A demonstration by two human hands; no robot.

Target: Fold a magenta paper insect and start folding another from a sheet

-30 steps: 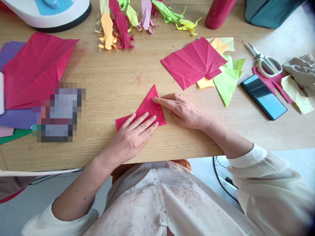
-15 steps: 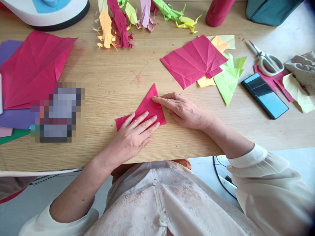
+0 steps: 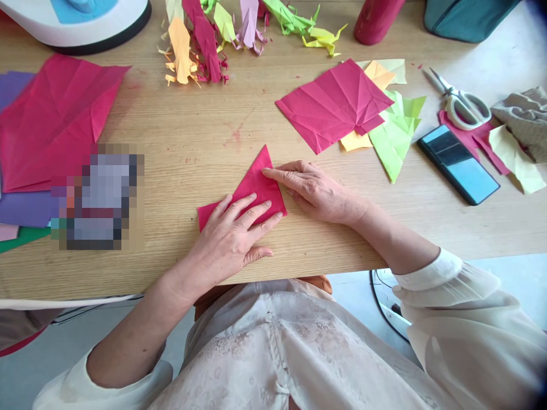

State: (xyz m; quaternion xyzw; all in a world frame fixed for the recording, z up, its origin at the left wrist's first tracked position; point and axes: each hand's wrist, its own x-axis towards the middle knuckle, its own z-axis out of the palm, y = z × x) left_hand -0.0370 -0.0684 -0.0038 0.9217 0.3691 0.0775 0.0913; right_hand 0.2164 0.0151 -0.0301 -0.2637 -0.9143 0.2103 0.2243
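Observation:
A folded piece of magenta origami paper (image 3: 258,181) lies on the table before me, with a pointed corner at the top and a strip reaching out to the left. Flat across its lower part rests my left hand (image 3: 233,233), fingers spread, the thumb out on the bare wood. From the right, my right hand (image 3: 316,191) sets its stretched index fingertip on the paper's right edge. The other fingers of that hand are partly bent under the palm. Neither hand grips anything; the paper under the left fingers is hidden.
Creased magenta paper (image 3: 335,105) and green paper (image 3: 395,136) lie at right, near a phone (image 3: 459,165) and scissors (image 3: 468,108). Folded paper figures (image 3: 207,42) and a red cylinder (image 3: 378,20) stand behind. Magenta sheets (image 3: 60,119) and a blurred-out object (image 3: 102,196) are at left.
My left hand has spread its fingers slightly, and its thumb has moved away from them. The right hand and the paper stay nearly as before; the whole view has shifted a little.

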